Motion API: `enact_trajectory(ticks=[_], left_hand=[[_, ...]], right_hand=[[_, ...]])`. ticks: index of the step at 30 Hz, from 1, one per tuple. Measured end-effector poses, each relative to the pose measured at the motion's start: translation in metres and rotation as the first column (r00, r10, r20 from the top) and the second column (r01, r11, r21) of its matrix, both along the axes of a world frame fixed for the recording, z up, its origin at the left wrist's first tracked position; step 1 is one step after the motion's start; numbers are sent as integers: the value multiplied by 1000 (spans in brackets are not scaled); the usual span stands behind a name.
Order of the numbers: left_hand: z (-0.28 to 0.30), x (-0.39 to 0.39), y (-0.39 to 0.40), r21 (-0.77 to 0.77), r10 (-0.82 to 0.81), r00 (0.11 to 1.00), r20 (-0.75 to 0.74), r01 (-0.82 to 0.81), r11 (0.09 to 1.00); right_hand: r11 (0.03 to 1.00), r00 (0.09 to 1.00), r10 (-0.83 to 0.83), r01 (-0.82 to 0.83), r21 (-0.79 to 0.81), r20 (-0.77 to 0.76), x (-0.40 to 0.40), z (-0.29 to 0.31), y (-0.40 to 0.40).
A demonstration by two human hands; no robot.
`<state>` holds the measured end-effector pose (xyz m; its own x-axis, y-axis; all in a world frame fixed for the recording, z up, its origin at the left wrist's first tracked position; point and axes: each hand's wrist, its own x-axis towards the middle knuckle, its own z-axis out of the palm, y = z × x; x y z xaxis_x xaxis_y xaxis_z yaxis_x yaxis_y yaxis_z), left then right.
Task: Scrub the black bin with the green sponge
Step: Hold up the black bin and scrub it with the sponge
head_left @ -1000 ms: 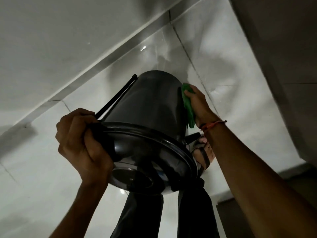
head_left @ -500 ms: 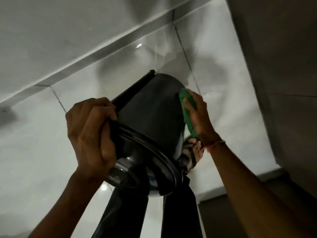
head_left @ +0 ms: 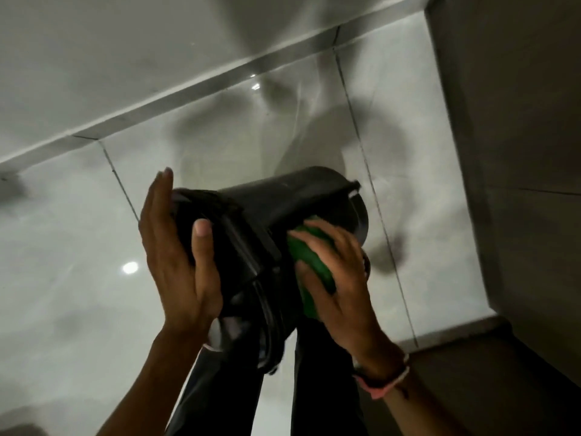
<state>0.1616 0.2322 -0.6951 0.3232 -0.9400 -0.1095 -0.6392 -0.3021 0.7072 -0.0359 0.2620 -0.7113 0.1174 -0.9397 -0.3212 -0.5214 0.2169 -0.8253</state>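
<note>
The black bin (head_left: 292,202) is held in the air in front of me, lying nearly on its side with its base pointing up and right and its lidded top down and left. My left hand (head_left: 179,256) clasps the lid end, palm against it and thumb across the rim. My right hand (head_left: 336,278) presses the green sponge (head_left: 306,259) flat against the near side of the bin's wall. The fingers cover most of the sponge. The picture is blurred by motion.
Below lies a glossy pale tiled floor (head_left: 78,278) with dark grout lines. A white wall (head_left: 94,58) runs along the top left and a grey wall (head_left: 518,152) stands at the right. My dark trouser legs (head_left: 220,388) hang under the bin.
The bin has been turned from lid-facing-me to lying sideways. My left hand shifted from the rim's edge to cupping the lid end. My right hand with the sponge moved down onto the near side.
</note>
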Motion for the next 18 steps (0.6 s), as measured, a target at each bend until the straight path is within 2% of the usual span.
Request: enact_trajectory(ticks=[1,3,4,6,8,10,13,15,18], left_hand=[[-1,1,7,77,27,999,-27,-24,997],[-3,5,21,155,-22,998,-52,30,987],[-4,6,25,167,-61,997,-53,69,983],[-5,8,33,164,-125,991,-45,131,978],[-6,7,38,151,-182,983,-28,184,971],[-7,3,42,130,-253,967,-12,252,959],[-5,-9,47,65,-353,935,14,352,934],[-5,-13,50,46,-385,922,41,383,923],[-5,-13,56,46,-384,923,16,383,922]], right_hand=[[999,998,-38,39,26,-45,-4,-4,16],[978,979,-165,178,112,-121,-10,-18,37],[937,949,-287,307,170,-130,-15,-26,37],[782,822,-562,565,263,-97,-30,-44,20],[680,727,-680,675,286,-98,-43,-55,-12],[732,792,-604,595,331,-88,-46,-60,-43],[912,971,-222,238,335,-86,-25,-50,-60],[979,996,-35,50,198,-76,-8,-33,-52],[997,998,68,-68,41,-2,5,-5,-12]])
